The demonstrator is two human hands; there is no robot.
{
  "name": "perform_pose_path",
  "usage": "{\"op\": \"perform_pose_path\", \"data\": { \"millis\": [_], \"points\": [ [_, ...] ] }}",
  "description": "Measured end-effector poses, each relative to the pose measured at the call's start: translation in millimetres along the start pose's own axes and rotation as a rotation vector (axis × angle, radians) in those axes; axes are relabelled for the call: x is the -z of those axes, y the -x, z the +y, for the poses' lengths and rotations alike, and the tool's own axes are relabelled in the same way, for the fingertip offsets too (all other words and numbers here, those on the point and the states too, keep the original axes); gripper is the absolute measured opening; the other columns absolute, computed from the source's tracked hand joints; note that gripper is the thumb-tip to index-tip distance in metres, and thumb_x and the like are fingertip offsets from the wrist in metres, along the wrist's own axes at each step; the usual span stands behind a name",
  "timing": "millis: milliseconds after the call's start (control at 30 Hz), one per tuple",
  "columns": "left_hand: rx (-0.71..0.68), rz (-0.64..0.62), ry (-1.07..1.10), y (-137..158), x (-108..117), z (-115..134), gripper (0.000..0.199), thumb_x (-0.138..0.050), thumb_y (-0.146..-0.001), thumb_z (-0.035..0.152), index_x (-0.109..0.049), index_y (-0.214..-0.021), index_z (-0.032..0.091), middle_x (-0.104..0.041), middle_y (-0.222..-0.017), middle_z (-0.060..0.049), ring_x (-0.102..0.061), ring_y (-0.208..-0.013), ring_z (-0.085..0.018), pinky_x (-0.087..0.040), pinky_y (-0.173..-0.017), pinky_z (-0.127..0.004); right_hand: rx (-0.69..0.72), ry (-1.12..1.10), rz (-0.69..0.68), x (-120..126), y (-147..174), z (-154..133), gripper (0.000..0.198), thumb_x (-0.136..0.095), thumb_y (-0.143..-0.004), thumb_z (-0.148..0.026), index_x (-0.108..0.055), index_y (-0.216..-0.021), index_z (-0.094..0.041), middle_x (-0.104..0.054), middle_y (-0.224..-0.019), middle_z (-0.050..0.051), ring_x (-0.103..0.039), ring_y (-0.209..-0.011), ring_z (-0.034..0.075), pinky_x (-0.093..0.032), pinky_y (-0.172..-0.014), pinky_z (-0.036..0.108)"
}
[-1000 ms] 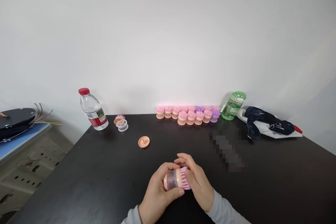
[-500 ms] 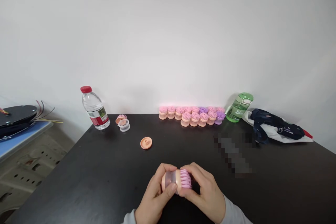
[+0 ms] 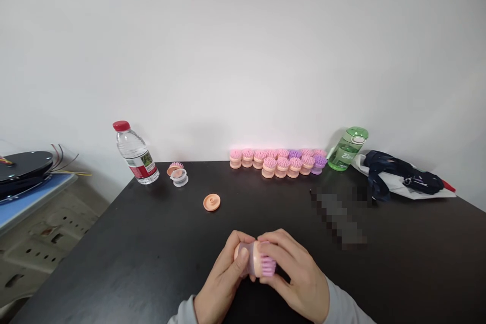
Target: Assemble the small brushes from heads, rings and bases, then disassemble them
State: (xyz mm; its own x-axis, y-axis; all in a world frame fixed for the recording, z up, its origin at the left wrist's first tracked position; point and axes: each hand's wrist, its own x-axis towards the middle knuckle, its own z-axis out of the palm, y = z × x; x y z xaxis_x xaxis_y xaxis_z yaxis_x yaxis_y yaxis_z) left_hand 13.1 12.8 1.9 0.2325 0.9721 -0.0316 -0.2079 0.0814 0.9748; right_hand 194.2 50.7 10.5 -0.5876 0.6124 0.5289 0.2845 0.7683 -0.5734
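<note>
Near the front of the black table, a small round brush (image 3: 257,259) with pink bristles, a peach rim and a clear middle lies on its side between my hands. My left hand (image 3: 225,274) is closed around its clear body, thumb on top. My right hand (image 3: 294,271) grips the bristle end, its fingers over the peach rim and bristles. Part of the brush is hidden by the fingers. Beyond my hands lies a loose round peach cap (image 3: 211,202) with a small knob at its centre.
Several pink and purple brushes (image 3: 281,166) stand in rows along the wall. Brush parts (image 3: 179,177) lie at the back left beside a water bottle (image 3: 137,154). At the back right are a green bottle (image 3: 345,151) and a dark cloth bundle (image 3: 406,174). A blurred patch (image 3: 341,220) covers something on the right.
My right hand has shifted its hold, with fingers now reaching further over the bristles. My left thumb has moved up and left on the clear body. The view has tilted slightly.
</note>
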Motion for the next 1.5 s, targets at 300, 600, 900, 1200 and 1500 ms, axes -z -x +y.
{"op": "perform_pose_path", "data": {
  "millis": [300, 600, 900, 1200, 1500],
  "points": [
    [-0.089, 0.098, -0.207, 2.0, 6.0, -1.6, 0.025, -0.050, -0.092, 0.043, -0.054, -0.111, 0.027, -0.058, -0.102, -0.002, -0.052, -0.095, -0.022, -0.041, -0.086, -0.036, -0.243, -0.214, 0.003, -1.2, 1.8, 7.9, 0.069, -0.053, -0.083, -0.070, -0.047, -0.130, -0.021, -0.060, -0.123, 0.012, -0.061, -0.107, 0.027, -0.054, -0.085, 0.036],
    [-0.085, 0.086, -0.144, 2.4, 7.7, -1.9, 0.024, -0.056, -0.089, 0.042, -0.055, -0.109, 0.028, -0.059, -0.099, 0.000, -0.051, -0.089, -0.019, -0.040, -0.082, -0.031, -0.287, -0.249, 0.023, -1.3, 5.5, 16.2, 0.056, -0.059, -0.088, -0.052, -0.043, -0.132, -0.022, -0.068, -0.090, 0.005, -0.065, -0.071, 0.019, -0.057, -0.065, 0.031],
    [-0.120, 0.073, -0.150, 0.9, 6.7, -2.1, 0.023, -0.057, -0.088, 0.041, -0.056, -0.107, 0.028, -0.059, -0.098, 0.000, -0.052, -0.089, -0.019, -0.040, -0.081, -0.031, -0.255, -0.213, 0.043, -3.0, 4.9, 13.6, 0.057, -0.067, -0.084, -0.048, -0.046, -0.130, -0.022, -0.069, -0.095, 0.006, -0.067, -0.078, 0.020, -0.058, -0.073, 0.033],
    [-0.177, 0.086, -0.192, -0.2, 7.9, -5.2, 0.022, -0.059, -0.088, 0.038, -0.056, -0.107, 0.027, -0.056, -0.100, -0.001, -0.053, -0.091, -0.020, -0.042, -0.080, -0.031, -0.161, -0.175, 0.038, -0.6, -1.4, 2.9, 0.030, -0.069, -0.084, -0.028, -0.061, -0.113, -0.023, -0.065, -0.108, 0.006, -0.063, -0.098, 0.022, -0.052, -0.088, 0.034],
    [-0.395, 0.019, -0.594, -1.1, 11.1, -7.6, 0.021, -0.058, -0.089, 0.029, -0.055, -0.109, 0.027, -0.055, -0.105, -0.007, -0.056, -0.087, -0.023, -0.047, -0.077, -0.036, -0.514, -0.395, 0.027, -6.1, -2.4, 2.0, 0.027, -0.071, -0.072, -0.013, -0.067, -0.098, -0.020, -0.067, -0.089, 0.001, -0.065, -0.077, 0.019, -0.055, -0.066, 0.028]
  ]
}}
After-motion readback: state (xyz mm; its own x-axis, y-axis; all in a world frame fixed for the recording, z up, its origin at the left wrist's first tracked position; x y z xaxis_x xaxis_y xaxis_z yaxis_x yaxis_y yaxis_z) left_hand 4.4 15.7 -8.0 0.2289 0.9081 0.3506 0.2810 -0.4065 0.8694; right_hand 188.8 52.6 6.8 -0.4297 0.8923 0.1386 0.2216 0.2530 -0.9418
